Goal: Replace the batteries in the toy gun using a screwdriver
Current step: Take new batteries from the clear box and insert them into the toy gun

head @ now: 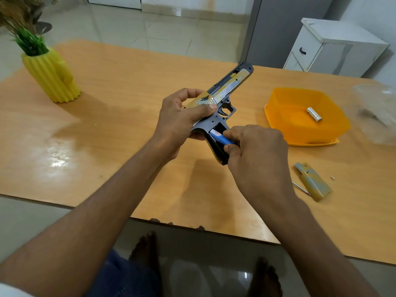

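A grey and gold toy gun [230, 85] is held above the table, barrel pointing away to the right. My left hand [182, 118] grips it around the slide and frame. Its grip compartment [218, 127] is uncovered and dark inside. My right hand [257, 153] pinches a blue battery [220, 137] whose end sits at the opening of that compartment. The gold battery cover [312, 182] lies on the table to the right, with a thin screwdriver shaft [301, 188] beside it, partly hidden. A silver battery [314, 114] lies in the orange tub.
The orange plastic tub [278, 116] stands right of the gun. A yellow ribbed vase [51, 78] with a green plant is at the far left. A clear plastic bag [377, 114] lies at the right edge. A tiny screw-like speck [332, 178] rests near the cover. A white cabinet [334, 46] stands behind.
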